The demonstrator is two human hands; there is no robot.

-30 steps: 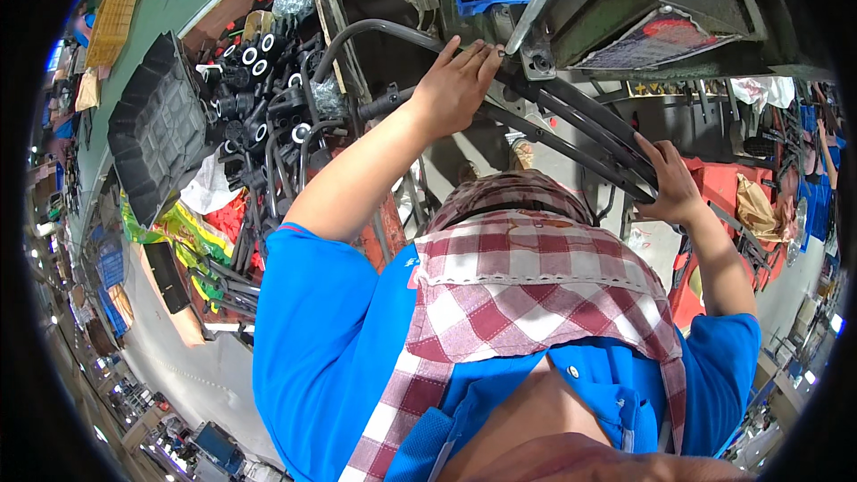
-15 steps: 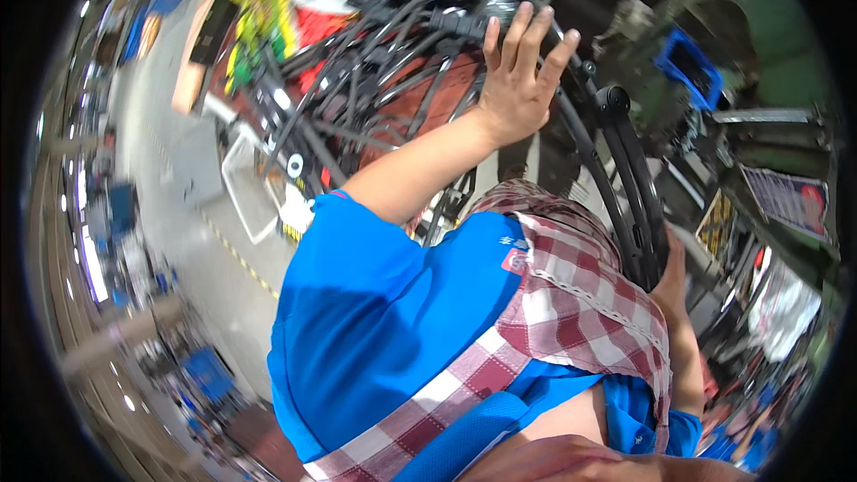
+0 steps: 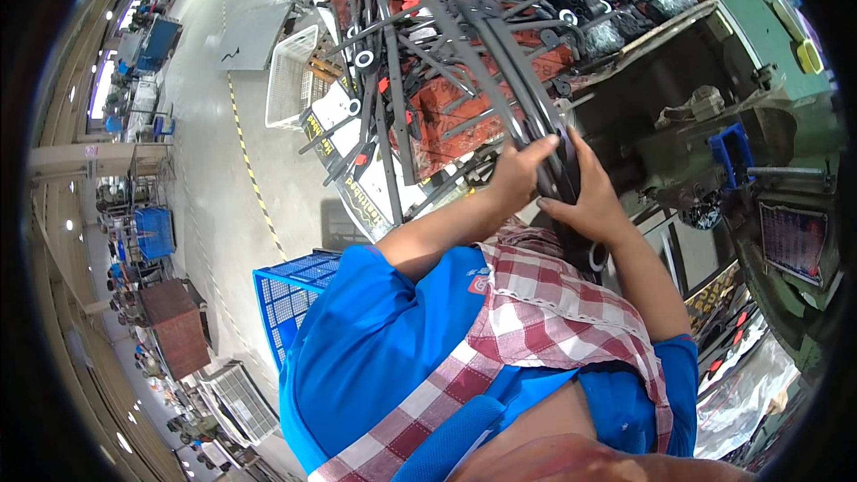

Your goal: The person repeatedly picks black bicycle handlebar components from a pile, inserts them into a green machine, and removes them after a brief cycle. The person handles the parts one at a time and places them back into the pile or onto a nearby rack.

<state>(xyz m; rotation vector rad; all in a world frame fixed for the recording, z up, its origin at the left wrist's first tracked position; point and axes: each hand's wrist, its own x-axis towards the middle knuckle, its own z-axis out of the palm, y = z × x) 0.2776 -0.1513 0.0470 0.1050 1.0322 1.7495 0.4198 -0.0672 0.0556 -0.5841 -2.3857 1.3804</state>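
Observation:
Both my hands grip a black tubular frame [image 3: 520, 71] with several long bars lying close together. It slants up and away in front of my apron, and its near end hangs by my waist with a pale ring on it. My left hand [image 3: 520, 175] is closed round the bars from the left side, thumb on top. Opposite it, my right hand [image 3: 593, 192] wraps the bars from the right, slightly nearer to me. Beyond the frame, a heap of black tube parts [image 3: 382, 71] lies on red sheeting [image 3: 446, 120].
A white basket [image 3: 284, 94] stands left of the heap, and a blue crate [image 3: 284, 303] is beside my left elbow. Green machinery [image 3: 781, 295] stands at the right, near a small blue tray [image 3: 734, 156]. Yellow-black tape [image 3: 245, 156] marks the floor.
My left hand, spread open and raised before, has come down and closed on the frame. My right hand has moved up and left along with the frame, and the view has shifted.

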